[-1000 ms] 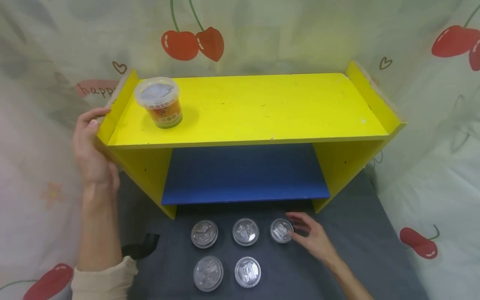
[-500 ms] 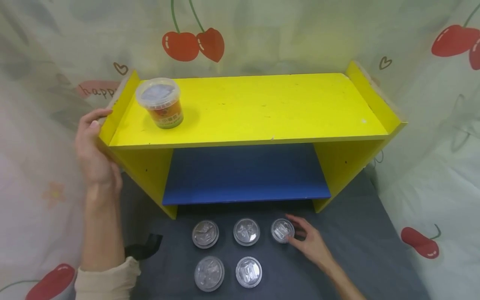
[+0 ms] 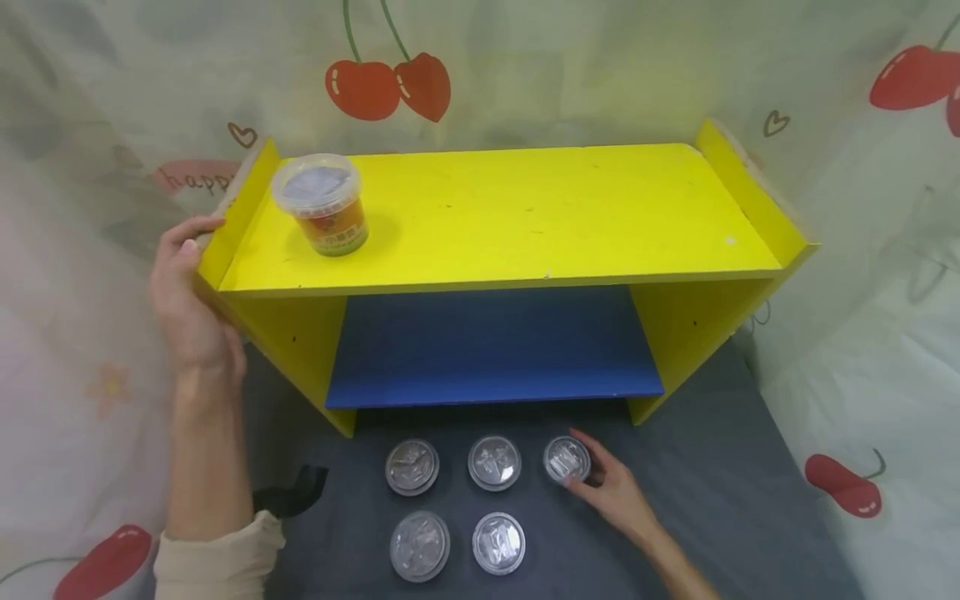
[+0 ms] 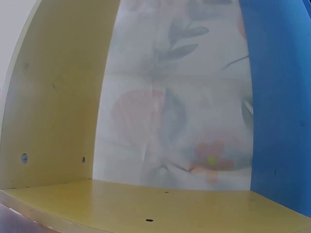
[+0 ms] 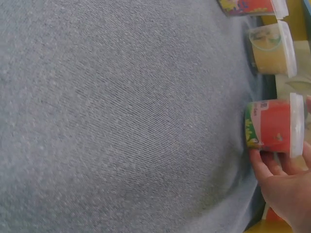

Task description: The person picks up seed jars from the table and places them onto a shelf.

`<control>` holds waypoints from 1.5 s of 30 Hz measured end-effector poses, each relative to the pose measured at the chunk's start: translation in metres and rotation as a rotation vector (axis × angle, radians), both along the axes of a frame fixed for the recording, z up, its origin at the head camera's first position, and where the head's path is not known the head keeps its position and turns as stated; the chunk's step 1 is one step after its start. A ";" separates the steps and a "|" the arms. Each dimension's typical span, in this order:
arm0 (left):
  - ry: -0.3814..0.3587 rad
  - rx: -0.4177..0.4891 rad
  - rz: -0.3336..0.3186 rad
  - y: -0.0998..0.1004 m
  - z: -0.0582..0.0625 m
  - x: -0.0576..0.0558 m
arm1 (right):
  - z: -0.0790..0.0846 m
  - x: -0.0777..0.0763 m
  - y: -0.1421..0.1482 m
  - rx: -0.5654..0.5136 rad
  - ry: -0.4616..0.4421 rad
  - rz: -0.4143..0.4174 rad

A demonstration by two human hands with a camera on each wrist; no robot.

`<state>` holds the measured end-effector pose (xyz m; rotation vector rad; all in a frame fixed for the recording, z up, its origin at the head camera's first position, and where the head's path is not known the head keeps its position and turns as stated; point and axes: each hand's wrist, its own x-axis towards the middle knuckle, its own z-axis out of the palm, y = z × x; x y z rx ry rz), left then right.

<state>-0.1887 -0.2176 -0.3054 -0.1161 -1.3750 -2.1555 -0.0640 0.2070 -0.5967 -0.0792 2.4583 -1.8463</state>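
My right hand (image 3: 615, 493) grips a small lidded tub (image 3: 567, 460), the rightmost of the back row, thumb at its near side and fingers round its right. The right wrist view shows this tub (image 5: 272, 125) as red with a white lid, standing on the grey cloth, with my right hand (image 5: 286, 187) curled against its side. My left hand (image 3: 191, 300) holds the left side panel of a yellow and blue shelf (image 3: 525, 217), fingertips over its edge. In the left wrist view only the shelf's yellow boards (image 4: 53, 97) and blue board (image 4: 279, 97) show; the hand is out of sight.
Several more lidded tubs (image 3: 494, 463) stand in two rows on the dark cloth (image 3: 720, 500) before the shelf. One orange-labelled tub (image 3: 330, 208) stands at the left of the shelf's top. A cherry-print curtain (image 3: 570, 75) hangs behind and at both sides. A black strap (image 3: 292, 496) lies near the left forearm.
The right hand has moved slightly left and closed in round the rightmost tub, its thumb now at the near rim. My left hand keeps its hold on the shelf.
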 end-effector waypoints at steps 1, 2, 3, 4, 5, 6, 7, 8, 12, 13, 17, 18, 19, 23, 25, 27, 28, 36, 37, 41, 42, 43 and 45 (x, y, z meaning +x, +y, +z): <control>0.001 0.004 -0.002 0.001 0.000 -0.001 | -0.001 0.001 -0.001 0.006 0.006 -0.009; 0.000 0.004 -0.004 0.001 0.000 -0.001 | -0.002 0.001 -0.002 0.008 0.010 -0.017; -0.002 -0.001 -0.003 0.001 0.000 -0.001 | -0.003 0.002 -0.002 0.012 0.013 -0.023; -0.002 -0.007 0.000 0.001 0.000 -0.002 | -0.004 0.002 -0.003 0.018 0.016 -0.030; -0.002 -0.011 0.002 0.002 0.000 -0.002 | -0.004 0.003 -0.004 0.025 0.012 -0.036; -0.005 -0.017 0.005 0.002 0.000 -0.002 | -0.005 0.003 -0.005 0.036 0.014 -0.040; -0.005 -0.022 0.009 0.002 -0.001 -0.002 | -0.005 0.003 -0.006 0.051 0.018 -0.040; -0.005 -0.023 0.011 0.002 -0.001 -0.002 | -0.004 0.004 -0.007 0.059 0.023 -0.042; -0.002 -0.015 0.016 0.002 -0.001 -0.002 | 0.003 0.005 -0.012 0.071 0.060 -0.040; -0.002 -0.011 0.017 0.002 -0.001 -0.002 | 0.004 0.005 -0.012 0.066 0.070 -0.040; -0.008 -0.013 0.020 0.002 0.000 -0.002 | -0.003 0.003 -0.010 0.069 0.081 -0.037; -0.009 -0.013 0.021 0.002 0.000 -0.002 | -0.006 0.003 -0.008 0.069 0.080 -0.033; -0.009 -0.017 0.023 0.002 0.000 -0.002 | -0.009 0.002 -0.007 0.070 0.077 -0.031; -0.017 -0.020 0.034 0.002 0.000 -0.002 | -0.017 0.001 -0.004 0.071 0.071 -0.033; -0.023 -0.026 0.042 0.003 0.000 -0.001 | -0.019 0.001 -0.003 0.073 0.077 -0.038; -0.029 -0.036 0.050 0.003 0.000 -0.001 | -0.020 0.001 -0.003 0.071 0.083 -0.039; -0.033 -0.040 0.055 0.003 0.000 -0.001 | -0.020 0.001 -0.003 0.071 0.086 -0.041; -0.032 -0.044 0.052 0.004 0.002 0.000 | -0.010 0.002 -0.002 0.089 0.059 -0.053; -0.032 -0.046 0.051 0.004 0.002 0.000 | -0.009 0.003 -0.001 0.096 0.052 -0.052; -0.032 -0.047 0.060 0.003 0.001 0.000 | -0.005 0.003 0.001 0.110 0.044 -0.044; -0.032 -0.050 0.064 0.003 0.001 -0.001 | -0.004 0.002 0.002 0.114 0.044 -0.041; -0.033 -0.051 0.069 0.003 0.001 -0.001 | -0.003 0.003 0.002 0.114 0.053 -0.036; -0.029 -0.055 0.075 0.003 0.000 -0.001 | -0.001 0.003 0.001 0.108 0.081 -0.019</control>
